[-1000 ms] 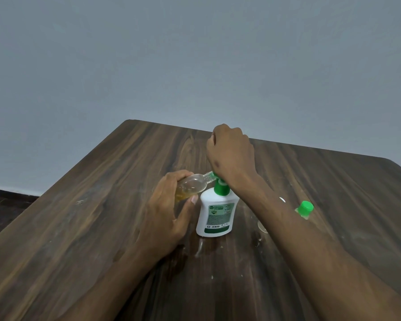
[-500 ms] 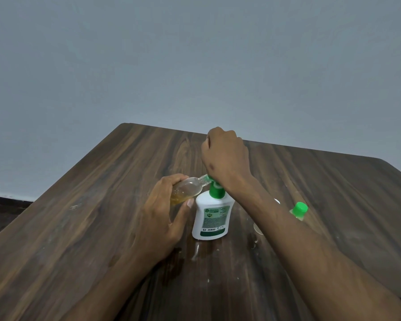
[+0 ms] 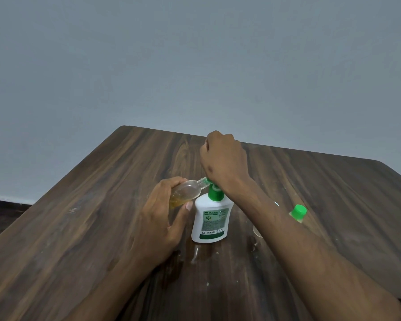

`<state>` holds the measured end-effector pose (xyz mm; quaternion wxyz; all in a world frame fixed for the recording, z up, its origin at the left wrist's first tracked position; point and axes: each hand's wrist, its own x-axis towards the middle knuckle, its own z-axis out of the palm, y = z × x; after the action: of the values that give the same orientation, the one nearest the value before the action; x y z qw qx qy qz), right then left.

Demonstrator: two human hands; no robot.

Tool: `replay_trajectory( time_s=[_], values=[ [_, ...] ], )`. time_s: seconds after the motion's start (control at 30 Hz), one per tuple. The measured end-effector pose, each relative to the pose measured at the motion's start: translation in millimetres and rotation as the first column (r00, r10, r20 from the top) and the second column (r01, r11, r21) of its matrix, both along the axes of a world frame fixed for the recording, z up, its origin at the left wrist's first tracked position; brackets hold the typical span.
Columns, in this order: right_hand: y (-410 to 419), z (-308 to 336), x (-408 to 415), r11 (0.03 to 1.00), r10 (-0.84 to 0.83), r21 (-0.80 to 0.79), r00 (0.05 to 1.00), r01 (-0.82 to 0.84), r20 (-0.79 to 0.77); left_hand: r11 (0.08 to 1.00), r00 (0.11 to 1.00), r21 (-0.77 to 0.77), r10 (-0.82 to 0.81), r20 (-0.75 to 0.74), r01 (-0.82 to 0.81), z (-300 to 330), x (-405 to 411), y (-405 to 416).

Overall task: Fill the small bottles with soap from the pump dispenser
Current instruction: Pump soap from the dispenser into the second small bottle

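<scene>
Nothing has shifted: left hand (image 3: pixel 158 218) fingers grip the tilted small bottle (image 3: pixel 186 190); right hand (image 3: pixel 222 163) fist presses the pump dispenser (image 3: pixel 210 222).

your right hand (image 3: pixel 223 162) sits a little higher over the green pump head (image 3: pixel 214 192) than one second ago, so more of the green neck shows. your left hand (image 3: pixel 162 218) tilts the small bottle (image 3: pixel 186 191) slightly more level.
</scene>
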<state>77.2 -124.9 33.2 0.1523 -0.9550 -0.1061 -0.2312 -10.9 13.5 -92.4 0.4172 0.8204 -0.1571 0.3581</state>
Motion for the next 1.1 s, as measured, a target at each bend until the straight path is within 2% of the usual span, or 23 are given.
replay_trajectory(
  time_s=[1.1],
  values=[
    [1.7,-0.8,4.2,1.0,0.009,0.004,1.0,-0.009,0.002,0.999,1.0,0.014,0.03,0.007,-0.03,4.3,-1.5,-1.6]
  ],
)
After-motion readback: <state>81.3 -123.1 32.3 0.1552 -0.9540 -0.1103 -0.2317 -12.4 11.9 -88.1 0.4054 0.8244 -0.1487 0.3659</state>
